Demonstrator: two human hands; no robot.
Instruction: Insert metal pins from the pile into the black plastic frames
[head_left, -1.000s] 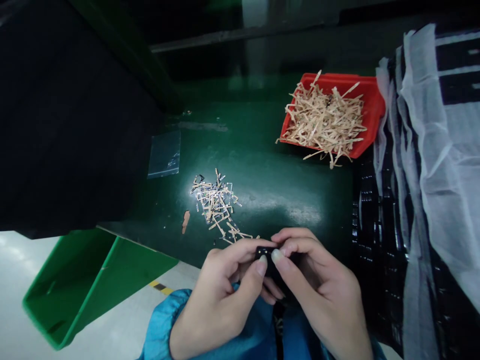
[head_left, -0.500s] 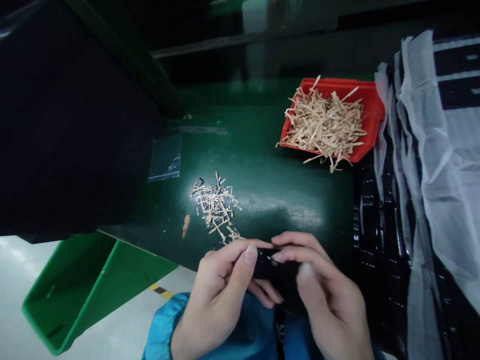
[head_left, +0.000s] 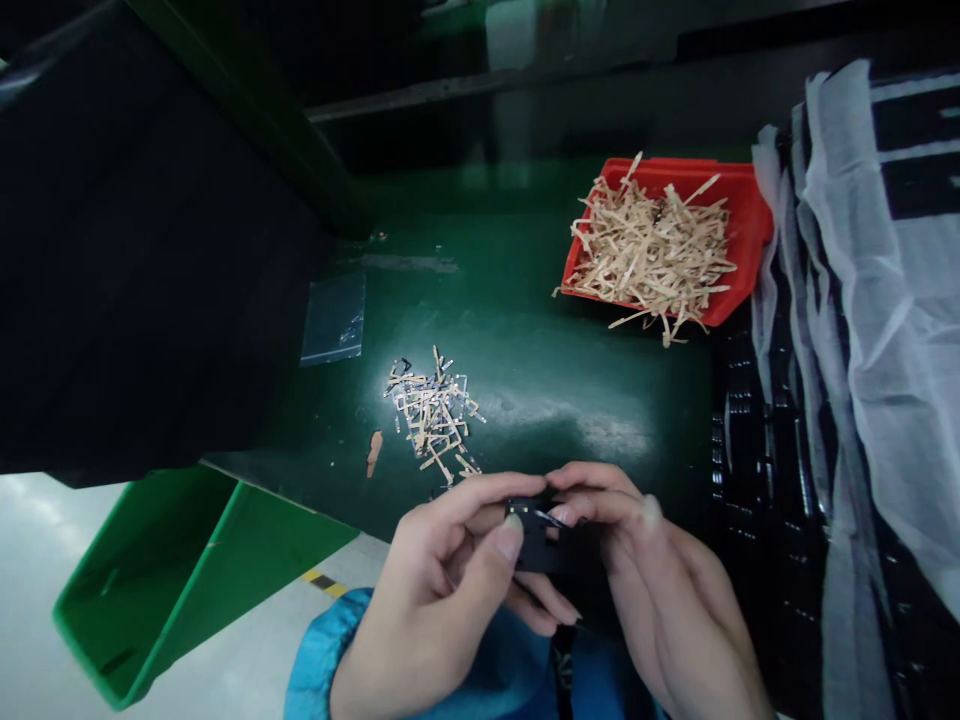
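Note:
In the head view, a small flat black plastic part with tiny gold contacts is pinched between the thumb and fingers of my left hand. A thin dark strip runs along its upper face, one end at my right fingertips. My right hand is closed at the part's right side, index and middle fingertips on its upper edge, thumb raised by the fingers. My right palm hides the part's right end. Beyond my left hand lies a pile of thin flexible circuit strips, some with tan backing.
A red bin heaped with tan paper strips stands at the back right. Black trays with white sheets are stacked at the right. A clear zip bag and tan scrap lie left. A green bin is below.
My right thumb has moved up and right, away from the part, towards my other fingers. The black part is tilted more into view, showing its gold contacts and the dark strip.

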